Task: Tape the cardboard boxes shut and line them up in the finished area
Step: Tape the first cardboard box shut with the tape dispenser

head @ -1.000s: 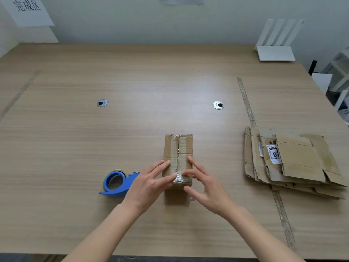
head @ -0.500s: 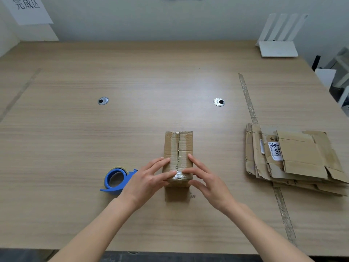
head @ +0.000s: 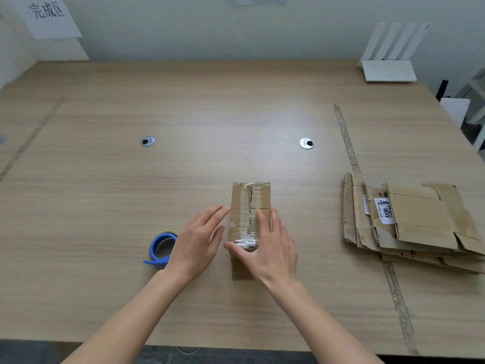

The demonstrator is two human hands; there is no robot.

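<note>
A small brown cardboard box (head: pixel 248 203) stands in the middle of the table, its top seam covered with clear tape. My right hand (head: pixel 270 245) lies on the near right part of the box top with straight fingers, the thumb stretched across the taped near edge. My left hand (head: pixel 199 240) is held flat beside the box's left side, fingertips at its wall. A blue tape dispenser (head: pixel 160 248) lies on the table just left of my left hand, partly hidden by it.
A stack of flattened cardboard boxes (head: pixel 420 222) lies at the right, over a tape strip (head: pixel 346 137) running down the table. A paper sign (head: pixel 48 15) hangs at the far left wall. A white router (head: pixel 388 70) sits far right. Two metal grommets (head: pixel 306 143) sit mid-table.
My left hand has slid off the box top to its left side. My right hand has moved further onto the top, with the thumb now across the near edge.
</note>
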